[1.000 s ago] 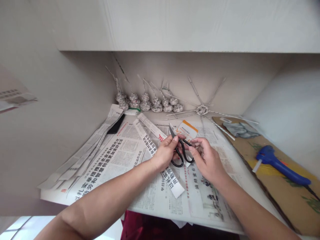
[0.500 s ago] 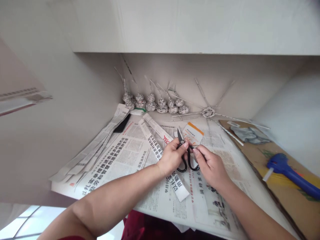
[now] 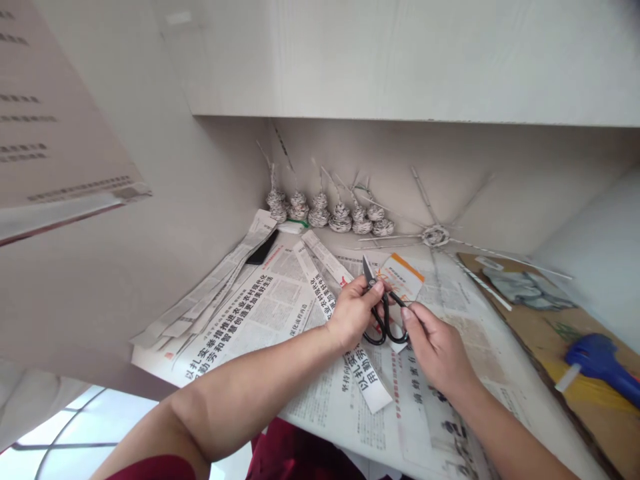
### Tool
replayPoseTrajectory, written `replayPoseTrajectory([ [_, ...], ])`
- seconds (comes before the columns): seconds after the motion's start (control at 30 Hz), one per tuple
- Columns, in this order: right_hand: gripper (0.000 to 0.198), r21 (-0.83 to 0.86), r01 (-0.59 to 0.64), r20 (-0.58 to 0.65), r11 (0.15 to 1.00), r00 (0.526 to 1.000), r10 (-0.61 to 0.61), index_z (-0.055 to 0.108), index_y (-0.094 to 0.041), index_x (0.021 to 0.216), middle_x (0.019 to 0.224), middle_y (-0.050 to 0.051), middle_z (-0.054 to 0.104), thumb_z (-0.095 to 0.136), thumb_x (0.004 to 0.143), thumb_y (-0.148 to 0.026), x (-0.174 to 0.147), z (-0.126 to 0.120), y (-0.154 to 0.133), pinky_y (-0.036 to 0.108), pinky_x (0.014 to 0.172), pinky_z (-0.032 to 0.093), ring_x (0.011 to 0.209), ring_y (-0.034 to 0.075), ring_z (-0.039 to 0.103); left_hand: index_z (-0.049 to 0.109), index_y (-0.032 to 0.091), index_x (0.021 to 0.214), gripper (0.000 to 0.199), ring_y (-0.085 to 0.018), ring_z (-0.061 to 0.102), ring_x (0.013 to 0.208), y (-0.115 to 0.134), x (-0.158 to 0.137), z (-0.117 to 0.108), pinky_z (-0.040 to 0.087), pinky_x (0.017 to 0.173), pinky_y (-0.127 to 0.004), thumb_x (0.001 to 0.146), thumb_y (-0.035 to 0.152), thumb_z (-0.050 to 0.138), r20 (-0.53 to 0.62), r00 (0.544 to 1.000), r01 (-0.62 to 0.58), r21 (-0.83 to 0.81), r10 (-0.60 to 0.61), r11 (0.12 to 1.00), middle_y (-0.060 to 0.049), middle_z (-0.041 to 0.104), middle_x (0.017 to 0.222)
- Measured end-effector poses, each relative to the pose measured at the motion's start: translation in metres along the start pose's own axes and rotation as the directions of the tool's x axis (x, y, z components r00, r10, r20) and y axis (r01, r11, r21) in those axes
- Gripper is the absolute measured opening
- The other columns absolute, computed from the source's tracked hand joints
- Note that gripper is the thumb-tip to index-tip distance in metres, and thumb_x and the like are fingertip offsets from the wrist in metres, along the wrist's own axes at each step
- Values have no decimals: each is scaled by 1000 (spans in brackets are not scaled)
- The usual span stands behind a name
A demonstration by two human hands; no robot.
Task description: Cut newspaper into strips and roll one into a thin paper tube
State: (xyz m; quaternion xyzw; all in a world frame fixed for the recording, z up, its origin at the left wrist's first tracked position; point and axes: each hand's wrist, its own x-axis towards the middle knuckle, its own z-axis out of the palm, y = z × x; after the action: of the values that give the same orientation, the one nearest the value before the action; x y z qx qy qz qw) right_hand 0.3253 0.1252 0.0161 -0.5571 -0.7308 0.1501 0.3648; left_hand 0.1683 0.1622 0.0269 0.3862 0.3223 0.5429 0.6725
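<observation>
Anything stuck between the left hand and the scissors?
Nothing visible. The left hand grips the black scissors directly, near the pivot. The nearest newspaper strip lies below them on the table, not between.

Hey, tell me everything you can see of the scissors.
The scissors have slim, metallic-looking blades, dark with a paler, shiny side, and large, rounded black loop handles. They are held over the newspaper, blade tips pointing away from the person, handles toward them. The left hand grips them near the pivot, partly hiding them. The right hand pinches a thin dark piece by the handles; whether that touches the scissors is unclear, as is whether the blades are fully closed.
</observation>
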Motion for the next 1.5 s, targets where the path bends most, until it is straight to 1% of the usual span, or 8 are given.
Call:
replayPoseTrajectory([
  [0.17,39,-68,48,-8,997,999,-48,38,-24,64,51,-6,38,44,97,-43,-3,-3,6,25,50,33,48,12,38,59,16,86,36,-5,45,46,15,11,-8,21,36,-14,73,45,76,-108,992,-70,-82,61,994,-1,64,71],
  [0.3,25,15,52,-137,999,989,-49,56,-23,78,65,-1,60,48,96,-38,-6,-5,3,25,58,44,59,15,57,62,15,92,32,-6,48,51,20,17,-13,24,37,-14,77,41,73,-143,986,-96,-91,83,991,-3,64,75],
  [0.53,31,74,139,-204,988,971,-122,58,-24,119,110,8,69,61,89,-31,-8,1,-11,34,79,54,80,19,67,62,20,115,46,-8,54,62,9,0,-3,41,50,-19,76,41,76,168,984,-45,-107,62,993,-3,64,93],
  [0.83,41,192,23,-165,981,986,9,50,-25,123,120,12,67,63,86,-36,-7,9,-2,37,80,56,91,22,70,58,22,126,46,-18,61,88,7,-14,0,49,62,-24,85,42,66,367,909,-256,114,199,960,-11,61,117],
  [1.03,33,190,-92,-189,977,974,128,61,-23,110,90,6,71,66,82,-39,0,3,13,31,62,52,71,20,66,68,22,115,30,-26,62,105,46,-5,-17,45,96,-39,89,36,60,607,717,-681,505,342,531,-11,69,112],
  [1.13,31,335,-148,-187,931,957,220,62,-22,92,83,3,69,76,73,-43,9,-4,20,28,62,51,69,17,63,73,22,95,27,-23,64,87,60,16,-38,47,84,-34,92,42,54,531,790,-610,726,305,317,-8,73,92],
  [1.23,37,429,-162,-173,889,951,257,60,-21,83,76,1,65,83,65,-45,17,-13,25,27,63,50,67,16,60,74,20,81,21,-25,64,81,61,36,-59,45,78,-34,86,36,61,303,916,-327,944,264,50,-9,71,79],
  [1.5,43,432,-215,-85,876,957,277,59,-20,79,66,-2,61,86,60,-47,27,-38,41,25,53,46,56,13,55,76,20,91,16,-24,63,93,43,48,-72,46,85,-30,77,25,72,414,909,-415,910,51,9,-9,69,94],
])
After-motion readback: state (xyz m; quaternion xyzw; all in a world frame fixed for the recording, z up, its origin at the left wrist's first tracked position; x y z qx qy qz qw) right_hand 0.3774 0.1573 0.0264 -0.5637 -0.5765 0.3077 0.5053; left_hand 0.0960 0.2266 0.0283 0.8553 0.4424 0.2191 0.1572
